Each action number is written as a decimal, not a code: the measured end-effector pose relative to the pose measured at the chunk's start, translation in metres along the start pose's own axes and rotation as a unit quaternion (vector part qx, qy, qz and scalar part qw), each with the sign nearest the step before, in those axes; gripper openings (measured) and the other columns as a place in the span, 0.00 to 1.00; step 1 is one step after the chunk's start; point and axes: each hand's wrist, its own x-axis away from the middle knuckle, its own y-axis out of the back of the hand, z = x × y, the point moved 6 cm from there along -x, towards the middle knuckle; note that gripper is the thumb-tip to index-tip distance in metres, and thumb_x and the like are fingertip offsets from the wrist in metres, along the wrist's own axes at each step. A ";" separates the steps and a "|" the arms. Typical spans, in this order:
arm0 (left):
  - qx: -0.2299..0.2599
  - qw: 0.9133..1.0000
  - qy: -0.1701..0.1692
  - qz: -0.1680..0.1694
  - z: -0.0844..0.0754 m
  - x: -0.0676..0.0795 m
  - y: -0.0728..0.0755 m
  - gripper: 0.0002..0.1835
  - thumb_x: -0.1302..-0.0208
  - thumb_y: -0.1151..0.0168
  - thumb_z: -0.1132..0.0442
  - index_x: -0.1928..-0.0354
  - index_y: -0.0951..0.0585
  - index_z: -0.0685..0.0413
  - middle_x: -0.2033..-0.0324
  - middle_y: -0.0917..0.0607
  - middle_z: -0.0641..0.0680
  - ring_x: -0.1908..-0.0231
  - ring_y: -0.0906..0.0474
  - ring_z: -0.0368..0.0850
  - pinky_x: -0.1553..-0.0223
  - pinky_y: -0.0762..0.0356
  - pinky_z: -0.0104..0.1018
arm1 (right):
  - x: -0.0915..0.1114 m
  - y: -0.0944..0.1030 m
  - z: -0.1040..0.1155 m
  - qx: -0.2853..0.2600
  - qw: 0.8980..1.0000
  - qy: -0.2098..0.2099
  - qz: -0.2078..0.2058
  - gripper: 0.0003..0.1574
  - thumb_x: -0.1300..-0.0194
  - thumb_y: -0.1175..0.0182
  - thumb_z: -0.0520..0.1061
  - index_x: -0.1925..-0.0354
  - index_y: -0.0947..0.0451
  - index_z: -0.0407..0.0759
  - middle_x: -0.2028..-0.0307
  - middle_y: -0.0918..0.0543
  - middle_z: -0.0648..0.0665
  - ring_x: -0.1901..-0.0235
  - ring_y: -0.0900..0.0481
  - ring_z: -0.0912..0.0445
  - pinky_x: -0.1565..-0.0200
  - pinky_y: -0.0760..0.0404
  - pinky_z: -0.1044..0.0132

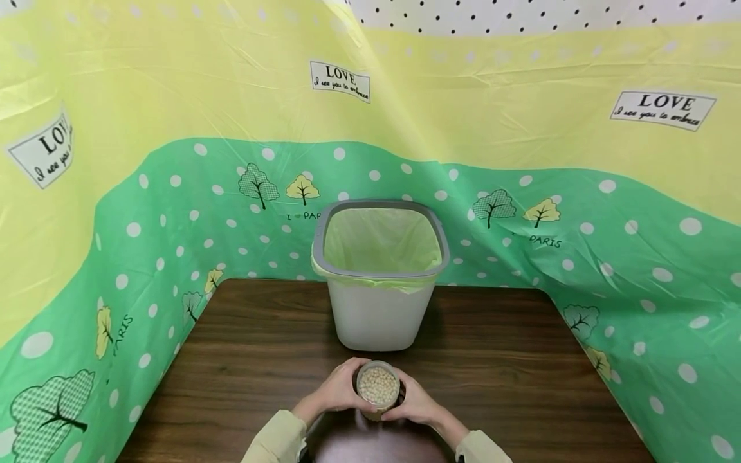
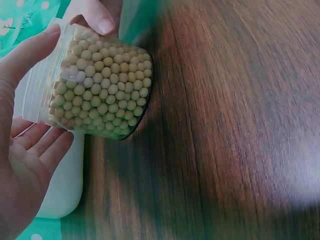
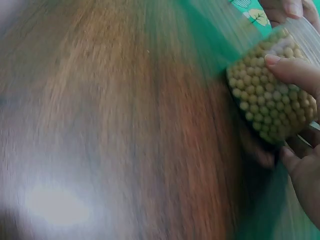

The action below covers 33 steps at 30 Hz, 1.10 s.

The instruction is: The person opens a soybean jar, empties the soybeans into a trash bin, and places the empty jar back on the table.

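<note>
The clear plastic jar (image 1: 379, 384) is between both hands, straight near of the lined waste bin (image 1: 375, 315), long axis roughly upright. The left hand (image 1: 343, 387) grips its upper end from the left; the right hand (image 1: 419, 403) holds its body from the right (neither is nearer). Pale, round soybeans (image 2: 102, 85) pack it.

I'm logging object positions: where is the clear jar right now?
In the head view, the clear jar is low and near the middle, held between the left hand and right hand, on the near side of the bin.
</note>
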 end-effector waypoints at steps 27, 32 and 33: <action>0.259 0.965 -0.021 -0.031 -0.081 -0.011 0.078 0.38 0.58 0.29 0.73 0.41 0.35 0.70 0.47 0.28 0.67 0.50 0.28 0.58 0.57 0.23 0.34 | -0.017 0.038 0.118 0.028 0.994 0.103 -0.032 0.48 0.55 0.29 0.36 0.37 0.39 0.40 0.45 0.29 0.38 0.49 0.28 0.58 0.50 0.29 0.67; 0.287 0.957 -0.040 -0.035 -0.088 -0.012 0.084 0.39 0.58 0.31 0.76 0.40 0.37 0.72 0.47 0.29 0.69 0.47 0.30 0.62 0.57 0.24 0.33 | -0.011 0.039 0.154 0.019 0.990 0.135 -0.040 0.47 0.55 0.32 0.30 0.37 0.41 0.32 0.46 0.30 0.31 0.51 0.28 0.60 0.52 0.27 0.66; 0.290 0.955 -0.045 -0.037 -0.088 -0.013 0.084 0.39 0.58 0.31 0.76 0.40 0.37 0.71 0.46 0.29 0.69 0.47 0.30 0.62 0.57 0.23 0.34 | -0.010 0.039 0.160 0.020 0.989 0.138 -0.043 0.47 0.54 0.33 0.30 0.37 0.42 0.31 0.46 0.31 0.31 0.51 0.28 0.60 0.52 0.27 0.66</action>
